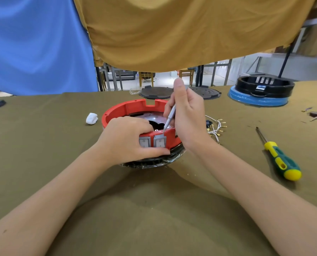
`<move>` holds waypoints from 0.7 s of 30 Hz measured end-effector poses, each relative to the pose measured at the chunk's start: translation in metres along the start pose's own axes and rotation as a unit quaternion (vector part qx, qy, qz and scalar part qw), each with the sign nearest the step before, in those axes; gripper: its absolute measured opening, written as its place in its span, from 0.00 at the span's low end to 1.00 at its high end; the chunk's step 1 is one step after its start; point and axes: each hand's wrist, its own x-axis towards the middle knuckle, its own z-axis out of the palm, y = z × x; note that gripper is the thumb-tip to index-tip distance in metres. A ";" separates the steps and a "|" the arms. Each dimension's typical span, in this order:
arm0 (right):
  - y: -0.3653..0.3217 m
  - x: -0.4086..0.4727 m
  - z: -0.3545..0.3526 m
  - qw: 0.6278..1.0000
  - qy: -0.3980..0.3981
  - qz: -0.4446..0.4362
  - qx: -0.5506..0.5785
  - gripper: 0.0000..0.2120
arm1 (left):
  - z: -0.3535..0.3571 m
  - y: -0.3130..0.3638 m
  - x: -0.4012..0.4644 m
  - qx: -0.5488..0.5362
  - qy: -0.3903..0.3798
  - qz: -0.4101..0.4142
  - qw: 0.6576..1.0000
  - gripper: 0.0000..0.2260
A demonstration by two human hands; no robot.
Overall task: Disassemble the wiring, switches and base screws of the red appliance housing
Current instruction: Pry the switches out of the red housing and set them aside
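Right hand (186, 115) at centre frame, fingers curled around thin silver tool (169, 118), tip at top edge of right grey switch (160, 141). Left hand (128, 138) gripping front wall of red housing (124, 108), thumb under the switches, fingers curled over the rim. Left grey switch (145, 142) beside. White wires (216, 127) right of housing, green-yellow screwdriver (281, 157) further right, on olive cloth (154, 209).

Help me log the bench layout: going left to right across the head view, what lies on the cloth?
White wad → red housing → loose wires → yellow-green screwdriver.
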 end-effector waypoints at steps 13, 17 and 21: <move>-0.005 -0.004 0.010 0.973 -0.131 -0.095 -0.165 0.20 | -0.002 0.001 0.000 -0.026 -0.045 -0.045 0.998 0.31; -0.003 0.002 0.022 0.967 -0.143 -0.065 -0.198 0.23 | -0.002 0.004 -0.001 -0.040 -0.004 -0.037 0.998 0.26; 0.001 0.005 0.025 0.967 -0.150 -0.049 -0.198 0.24 | -0.004 0.005 -0.002 -0.045 0.003 -0.036 0.998 0.23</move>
